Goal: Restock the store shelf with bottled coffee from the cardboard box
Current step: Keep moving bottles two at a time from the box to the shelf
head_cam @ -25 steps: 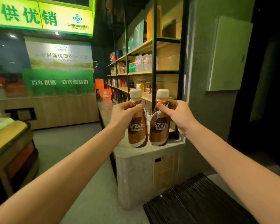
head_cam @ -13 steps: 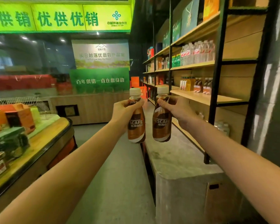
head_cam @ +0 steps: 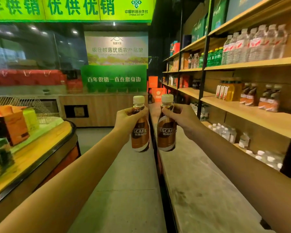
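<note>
Since half a second back, the shelves slide closer on my right; both hands keep the same carry. Left hand (head_cam: 125, 122) pinches the left bottle (head_cam: 140, 133) at the neck, out over the aisle floor. Right bottle (head_cam: 166, 133) hangs just beside it, not touching, with my right hand (head_cam: 186, 120) curled round its neck, over the stone ledge (head_cam: 200, 190). Both have caps up, long axes near vertical, labels facing me.

Risks:
- Neck-only grip, so a bottle can swing or slip.
- The two can clack together.
- Swinging right to the shelf board (head_cam: 252, 115), I could clip the black post (head_cam: 202, 78) or topple the coffee bottles standing there (head_cam: 269, 100).
</note>
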The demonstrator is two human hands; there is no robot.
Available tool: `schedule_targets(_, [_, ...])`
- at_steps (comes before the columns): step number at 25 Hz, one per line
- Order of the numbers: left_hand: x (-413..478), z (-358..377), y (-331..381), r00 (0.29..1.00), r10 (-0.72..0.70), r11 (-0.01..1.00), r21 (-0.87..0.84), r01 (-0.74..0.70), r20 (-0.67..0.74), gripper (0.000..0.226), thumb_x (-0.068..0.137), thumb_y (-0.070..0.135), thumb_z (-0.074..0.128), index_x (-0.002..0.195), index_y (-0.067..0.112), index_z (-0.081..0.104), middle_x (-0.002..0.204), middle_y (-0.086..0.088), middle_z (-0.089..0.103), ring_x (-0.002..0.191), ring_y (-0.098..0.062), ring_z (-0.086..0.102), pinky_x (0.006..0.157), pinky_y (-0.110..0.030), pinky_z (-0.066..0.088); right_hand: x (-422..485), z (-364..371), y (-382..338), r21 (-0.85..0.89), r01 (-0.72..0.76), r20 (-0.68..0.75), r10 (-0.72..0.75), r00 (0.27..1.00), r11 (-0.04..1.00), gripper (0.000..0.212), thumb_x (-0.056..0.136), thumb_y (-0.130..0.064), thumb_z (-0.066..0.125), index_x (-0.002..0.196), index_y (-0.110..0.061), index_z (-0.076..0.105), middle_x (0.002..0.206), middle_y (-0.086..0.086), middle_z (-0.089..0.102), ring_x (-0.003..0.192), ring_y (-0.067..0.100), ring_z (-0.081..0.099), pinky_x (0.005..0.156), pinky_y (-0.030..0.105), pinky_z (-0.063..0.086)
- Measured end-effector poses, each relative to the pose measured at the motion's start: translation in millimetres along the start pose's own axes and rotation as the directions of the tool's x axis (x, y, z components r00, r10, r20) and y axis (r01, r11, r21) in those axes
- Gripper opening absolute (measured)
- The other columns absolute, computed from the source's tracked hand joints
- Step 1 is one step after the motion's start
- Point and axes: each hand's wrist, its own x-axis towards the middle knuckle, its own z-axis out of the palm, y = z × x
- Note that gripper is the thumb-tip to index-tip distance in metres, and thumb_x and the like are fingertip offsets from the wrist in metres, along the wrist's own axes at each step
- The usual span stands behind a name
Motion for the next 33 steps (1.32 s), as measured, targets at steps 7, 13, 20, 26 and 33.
schedule_targets(7, [208.3,9.0,-52.7,0.987,0.029,0.999,0.009,-0.031,0.156,0.007,0.081,0.024,0.069,0.079,0.023,0.063,0.078,0.006,0.064,0.071,-0.006,0.059,0.057,-0.023,0.04,176.2,42.8,71.2,-0.029,-0.027,-0.154,0.022,0.988,0.999,0.022,0.088,-0.021,0.061,0.109,-0.013,0.063,0.087,-0.007,0.061,0.077,-0.001,0.054,0.063,0.017,0.039])
schedule_targets(13, [369.1,48.8,-78.1,0.96,0.034,0.999,-0.02,-0.03,0.277,0.008,0.079,0.022,0.071,0.079,0.024,0.064,0.081,0.006,0.065,0.078,-0.011,0.06,0.076,-0.033,0.044,303.6,39.5,119.6,-0.048,-0.146,-0.322,0.123,0.939,0.988,0.032,0.088,-0.024,0.061,0.116,-0.007,0.061,0.102,0.003,0.064,0.097,0.016,0.056,0.072,0.027,0.042])
schedule_targets(20, [492.7,157.8,-130.2,0.888,0.027,0.998,-0.062,0.002,0.459,0.024,0.081,0.02,0.069,0.102,0.01,0.065,0.089,0.002,0.063,0.09,-0.017,0.057,0.08,-0.033,0.041,418.6,-22.0,194.0,-0.074,-0.221,-0.456,0.164,0.874,0.972,0.023,0.085,-0.025,0.063,0.104,-0.012,0.062,0.107,0.005,0.066,0.103,0.021,0.06,0.074,0.028,0.046])
schedule_targets(26, [593.6,305.5,-155.8,0.8,0.052,0.998,-0.053,-0.025,0.598,0.041,0.079,0.028,0.07,0.116,0.01,0.063,0.119,-0.007,0.063,0.113,-0.025,0.055,0.096,-0.042,0.041,505.1,-119.3,245.4,-0.155,-0.236,-0.582,0.104,0.806,0.959,0.007,0.086,-0.022,0.062,0.09,-0.016,0.061,0.105,0.004,0.065,0.104,0.019,0.059,0.086,0.033,0.047])
schedule_targets(33, [638.3,468.9,-162.6,0.617,0.083,0.993,-0.118,0.017,0.782,0.037,0.079,0.031,0.071,0.111,0.012,0.065,0.108,-0.001,0.065,0.102,-0.02,0.058,0.089,-0.037,0.045,542.2,-229.5,278.4,-0.156,-0.292,-0.766,0.071,0.639,0.944,0.026,0.086,-0.019,0.064,0.11,-0.008,0.063,0.109,0.006,0.067,0.099,0.018,0.063,0.079,0.026,0.052])
